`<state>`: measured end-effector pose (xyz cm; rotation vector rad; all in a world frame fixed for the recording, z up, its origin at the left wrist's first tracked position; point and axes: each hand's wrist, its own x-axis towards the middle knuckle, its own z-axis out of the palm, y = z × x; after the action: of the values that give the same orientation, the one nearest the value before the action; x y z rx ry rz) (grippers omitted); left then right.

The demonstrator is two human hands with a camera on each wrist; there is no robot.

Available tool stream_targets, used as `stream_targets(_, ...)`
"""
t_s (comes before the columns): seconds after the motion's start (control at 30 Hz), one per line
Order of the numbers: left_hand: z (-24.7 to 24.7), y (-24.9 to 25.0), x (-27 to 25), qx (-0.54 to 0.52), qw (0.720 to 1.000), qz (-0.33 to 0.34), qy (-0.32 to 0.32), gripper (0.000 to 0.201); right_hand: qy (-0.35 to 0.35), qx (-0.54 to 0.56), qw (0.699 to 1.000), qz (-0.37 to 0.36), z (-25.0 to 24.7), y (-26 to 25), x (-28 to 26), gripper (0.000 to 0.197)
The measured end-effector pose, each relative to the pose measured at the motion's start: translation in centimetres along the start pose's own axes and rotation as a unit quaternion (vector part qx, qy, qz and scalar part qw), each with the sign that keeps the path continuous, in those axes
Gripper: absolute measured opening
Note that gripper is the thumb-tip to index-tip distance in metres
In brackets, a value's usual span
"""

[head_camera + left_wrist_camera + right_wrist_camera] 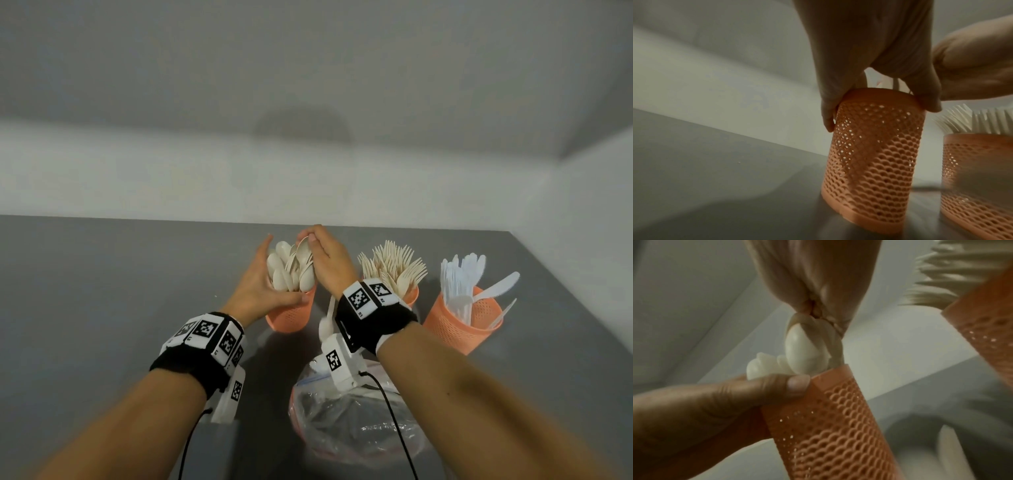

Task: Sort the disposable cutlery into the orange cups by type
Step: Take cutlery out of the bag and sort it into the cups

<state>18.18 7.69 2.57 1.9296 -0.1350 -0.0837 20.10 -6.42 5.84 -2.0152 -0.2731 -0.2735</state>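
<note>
The right hand (325, 260) comes down from above with its fingertips pinched on the bowl of a pale spoon (800, 352), guiding it handle-first into the crowded spoon cup (291, 313), which looks like the reason for so careful a grip at the very top. The left hand (260, 291) wraps the same cup near its rim, thumb pressed across the front edge and fingers round the far side, seemingly to keep the light mesh cup from tipping or sliding while the spoon is worked in among the others. Just to the right stands a second orange cup (411, 298) bristling with forks (394, 267), and further right a third cup (459, 325) holding white knives (459, 277), so each type has its own place. Near the person, a clear plastic bag (352, 428) lies on the grey tabletop (120, 274) with at least one more white piece (327, 323) sticking out, so the sorting looks nearly but not quite finished.
</note>
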Motion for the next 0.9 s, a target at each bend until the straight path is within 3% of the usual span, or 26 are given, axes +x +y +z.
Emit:
stream_targets(0.23,-0.5,0.1,0.1,0.034,0.999,-0.003,-0.015,0.126,-0.137,-0.044,0.988,0.050,-2.9,-2.5,0.2,0.032)
stream_targets(0.4,-0.5,-0.2,-0.1,0.033,0.999,0.000,0.003,0.126,-0.032,-0.045,0.997,0.047,-7.3,-4.2,0.0,0.028)
stream_targets(0.47,-0.3,-0.1,-0.3,0.032,0.999,0.001,0.011,0.129,-0.047,-0.051,0.994,0.086,-7.3,-4.1,-1.1,0.028)
stream_targets(0.53,-0.1,0.1,-0.4,0.027,0.999,-0.001,0.016,0.132,-0.156,-0.150,0.969,0.115,-5.8,-3.0,-2.9,0.027)
stream_targets(0.63,-0.2,0.2,-0.6,0.024,1.000,0.001,0.010,0.132,-0.326,-0.353,0.872,0.095,-2.4,-0.1,-5.3,0.030)
stream_targets(0.73,-0.2,0.1,-0.7,0.014,1.000,0.002,0.001,0.131,-0.420,-0.460,0.782,0.032,-0.9,3.1,-6.2,0.047)
stream_targets(0.8,-0.1,0.0,-0.7,0.008,1.000,0.006,-0.001,0.133,-0.427,-0.468,0.774,0.014,-0.8,4.5,-6.1,0.049)
stream_targets(0.9,-0.1,-0.1,-0.7,-0.001,1.000,0.011,0.003,0.132,-0.387,-0.427,0.817,-0.024,-1.0,4.3,-6.1,0.038)
